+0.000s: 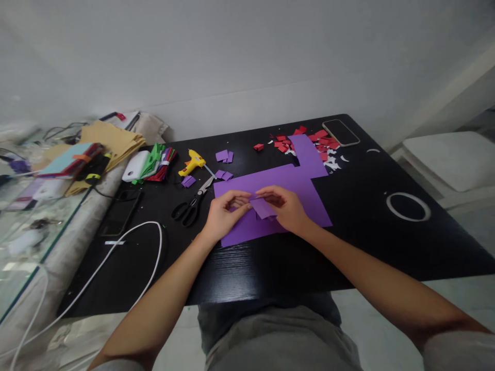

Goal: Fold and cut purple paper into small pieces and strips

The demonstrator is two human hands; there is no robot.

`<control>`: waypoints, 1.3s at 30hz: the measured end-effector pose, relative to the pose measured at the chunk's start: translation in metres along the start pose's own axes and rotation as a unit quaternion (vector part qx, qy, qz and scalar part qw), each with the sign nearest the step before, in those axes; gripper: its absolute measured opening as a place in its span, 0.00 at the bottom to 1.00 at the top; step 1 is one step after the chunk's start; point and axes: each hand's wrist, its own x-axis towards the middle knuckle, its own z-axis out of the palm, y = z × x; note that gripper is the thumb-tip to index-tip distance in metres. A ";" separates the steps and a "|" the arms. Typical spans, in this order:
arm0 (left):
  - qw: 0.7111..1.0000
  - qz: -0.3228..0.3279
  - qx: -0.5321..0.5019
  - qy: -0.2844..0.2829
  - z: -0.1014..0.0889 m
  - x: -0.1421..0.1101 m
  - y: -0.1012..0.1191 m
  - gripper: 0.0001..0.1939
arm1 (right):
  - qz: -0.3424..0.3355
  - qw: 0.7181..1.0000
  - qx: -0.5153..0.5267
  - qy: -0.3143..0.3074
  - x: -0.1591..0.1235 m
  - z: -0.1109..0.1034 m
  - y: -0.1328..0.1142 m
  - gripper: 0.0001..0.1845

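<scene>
Between my two hands is a small piece of purple paper (263, 208), raised over a large purple sheet (243, 232). The fingers of my left hand (228, 211) pinch its left edge. My right hand (288, 208) grips it from the other side, thumb hidden behind the paper or fingers. Left of the sheet lie black-handled scissors (195, 201), their blades pointing at its corner. Small cut purple pieces (224, 156) rest in little stacks beyond them, near a yellow glue gun (193, 162).
A purple strip (309, 154) overlaps scattered red paper pieces (284, 144) and white scraps. A phone (341, 132) lies at the back right, a white ring (408, 206) at the right. On the left are a white cable (160, 242), a dark phone (121, 212) and colored paper bundles (154, 162).
</scene>
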 end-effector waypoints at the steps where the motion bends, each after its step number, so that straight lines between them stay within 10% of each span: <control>1: 1.000 0.000 -0.004 -0.003 0.000 0.000 -0.001 0.16 | -0.002 1.000 -0.001 -0.001 0.000 0.000 -0.001 0.12; 23: 0.996 -0.077 -0.046 -0.001 0.001 0.003 -0.006 0.20 | 0.072 0.996 0.040 -0.032 0.004 -0.001 0.001 0.20; 39: 0.992 0.091 0.067 0.049 -0.005 0.003 0.005 0.04 | 0.018 1.000 -0.013 -0.001 0.000 -0.001 -0.006 0.10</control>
